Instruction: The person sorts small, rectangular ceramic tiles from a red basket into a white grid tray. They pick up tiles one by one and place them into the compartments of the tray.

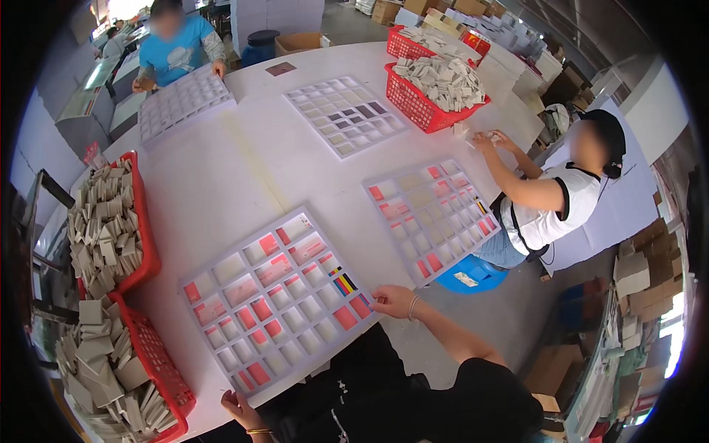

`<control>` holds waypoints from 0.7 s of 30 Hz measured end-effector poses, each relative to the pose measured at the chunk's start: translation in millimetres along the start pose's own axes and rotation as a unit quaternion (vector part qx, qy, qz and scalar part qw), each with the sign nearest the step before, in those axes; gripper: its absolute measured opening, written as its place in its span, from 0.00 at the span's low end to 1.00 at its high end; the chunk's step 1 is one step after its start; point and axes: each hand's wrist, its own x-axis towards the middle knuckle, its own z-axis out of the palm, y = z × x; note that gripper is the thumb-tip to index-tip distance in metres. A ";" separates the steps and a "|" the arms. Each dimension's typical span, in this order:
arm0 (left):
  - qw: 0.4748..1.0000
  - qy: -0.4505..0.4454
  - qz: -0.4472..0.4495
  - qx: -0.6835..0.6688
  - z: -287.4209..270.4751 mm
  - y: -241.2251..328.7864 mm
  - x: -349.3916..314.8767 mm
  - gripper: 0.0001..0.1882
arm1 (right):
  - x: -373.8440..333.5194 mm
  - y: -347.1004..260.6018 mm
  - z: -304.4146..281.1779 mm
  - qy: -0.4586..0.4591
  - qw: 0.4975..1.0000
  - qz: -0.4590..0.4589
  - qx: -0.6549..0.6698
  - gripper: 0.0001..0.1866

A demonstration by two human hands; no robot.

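Observation:
In front of me, a white compartment tray [301, 362] lies at a slant on the white table. Some of its compartments hold pink pieces, and yellow, red and black strips show near its right edge. My right hand [394, 301] has its fingers closed on the tray's right edge. By the near left corner is my left hand [240, 410], fingers bent and closed at the tray's rim; their tips are partly hidden.
Red baskets [151, 251] [151, 347] of grey-white board pieces stand at left. More filled baskets [417, 107] [402, 46] are at the back. Other compartment trays [413, 255] [342, 152] [185, 103] lie around the table. Two people work there; a blue stool [473, 277] stands at right.

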 end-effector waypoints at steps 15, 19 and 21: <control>0.912 0.050 0.331 0.237 -36.5 141.6 -36.9 0.18 | 41.9 -135.9 -14.8 0.166 0.941 -0.260 -0.142 0.14; 0.855 0.148 0.420 0.265 -73.6 176.2 -22.7 0.16 | 34.0 -175.3 -4.7 0.147 0.923 -0.343 -0.095 0.14; 0.831 0.216 0.402 0.317 -98.8 181.1 -22.5 0.14 | 33.2 -190.1 4.8 0.114 0.922 -0.359 -0.093 0.14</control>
